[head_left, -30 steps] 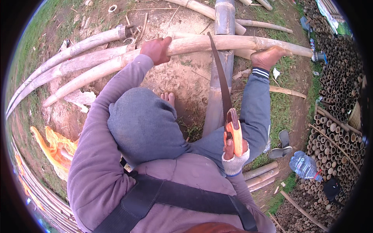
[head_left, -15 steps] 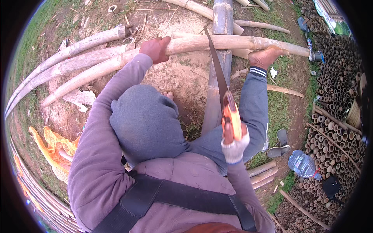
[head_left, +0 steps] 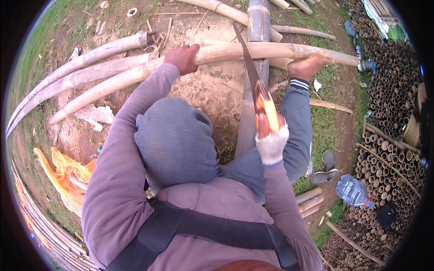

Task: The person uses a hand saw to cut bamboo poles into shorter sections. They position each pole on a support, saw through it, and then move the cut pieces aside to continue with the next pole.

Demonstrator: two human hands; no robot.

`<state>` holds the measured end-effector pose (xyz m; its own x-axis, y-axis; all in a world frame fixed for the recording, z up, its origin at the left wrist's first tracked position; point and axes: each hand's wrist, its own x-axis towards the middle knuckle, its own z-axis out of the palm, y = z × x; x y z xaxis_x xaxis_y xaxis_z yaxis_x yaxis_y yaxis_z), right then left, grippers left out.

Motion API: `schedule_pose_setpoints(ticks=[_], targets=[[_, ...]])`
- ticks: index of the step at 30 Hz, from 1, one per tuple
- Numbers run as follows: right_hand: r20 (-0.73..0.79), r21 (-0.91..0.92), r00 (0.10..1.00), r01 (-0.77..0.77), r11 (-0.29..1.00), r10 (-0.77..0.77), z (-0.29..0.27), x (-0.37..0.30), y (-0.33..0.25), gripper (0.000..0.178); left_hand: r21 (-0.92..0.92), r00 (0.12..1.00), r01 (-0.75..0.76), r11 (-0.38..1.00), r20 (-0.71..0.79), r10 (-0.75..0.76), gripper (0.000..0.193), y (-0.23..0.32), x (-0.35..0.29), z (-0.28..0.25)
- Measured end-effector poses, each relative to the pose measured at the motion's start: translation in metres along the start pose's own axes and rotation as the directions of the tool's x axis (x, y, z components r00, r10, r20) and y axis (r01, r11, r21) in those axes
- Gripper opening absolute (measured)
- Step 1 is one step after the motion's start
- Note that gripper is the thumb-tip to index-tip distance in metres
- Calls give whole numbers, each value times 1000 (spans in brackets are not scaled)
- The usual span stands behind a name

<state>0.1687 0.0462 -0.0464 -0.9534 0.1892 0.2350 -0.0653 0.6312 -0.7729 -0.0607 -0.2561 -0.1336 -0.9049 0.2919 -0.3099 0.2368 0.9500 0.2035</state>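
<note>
A long pale bamboo pole (head_left: 221, 53) lies crosswise over a thick grey bamboo log (head_left: 259, 21). My left hand (head_left: 181, 59) is wrapped round the pole, left of the log. In my right hand (head_left: 270, 135), which wears a white glove with bare fingertips, is the orange grip of a handsaw (head_left: 267, 110). Its dark blade crosses the pole where the log passes beneath. Whether the teeth are in a cut cannot be made out. To the right, my bare foot (head_left: 309, 67) presses on the same pole.
More bamboo poles (head_left: 104, 49) lie at the left. Orange netting (head_left: 68, 174) is on the ground nearby. At the right are stacked bamboo pieces (head_left: 384, 158), a clear plastic bottle (head_left: 352, 190) and grey slippers (head_left: 324, 175). A blue-ended object (head_left: 367, 66) sits by the pole's right end.
My right hand has pushed the handsaw forward, away from my body, so its blade reaches farther past the pole. My left hand and foot keep nearly the same places.
</note>
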Motion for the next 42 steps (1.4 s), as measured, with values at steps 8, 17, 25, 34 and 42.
schedule_pose_setpoints(ticks=[8, 17, 25, 34, 42], targets=[[-10, -78, 1000, 13, 997, -13, -5, -12, 13, 25, 1, 997, -52, 999, 61, 52, 59, 22, 6, 12], [-70, -116, 996, 54, 992, -63, 4, 5, 3, 24, -17, 997, -71, 997, 5, 71, 57, 16, 14, 3], [-63, 269, 995, -61, 961, 81, 9, -20, 22, 27, 24, 1000, -10, 1000, 19, 9, 55, 8, 0, 22], [-29, -57, 994, 100, 993, -102, 16, 19, 15, 25, 34, 998, -27, 999, -61, 29, 58, 1, 0, 17], [-4, 69, 995, -95, 993, 95, -10, -36, 23, 29, 71, 997, -54, 996, -44, 58, 52, 12, 4, 26]])
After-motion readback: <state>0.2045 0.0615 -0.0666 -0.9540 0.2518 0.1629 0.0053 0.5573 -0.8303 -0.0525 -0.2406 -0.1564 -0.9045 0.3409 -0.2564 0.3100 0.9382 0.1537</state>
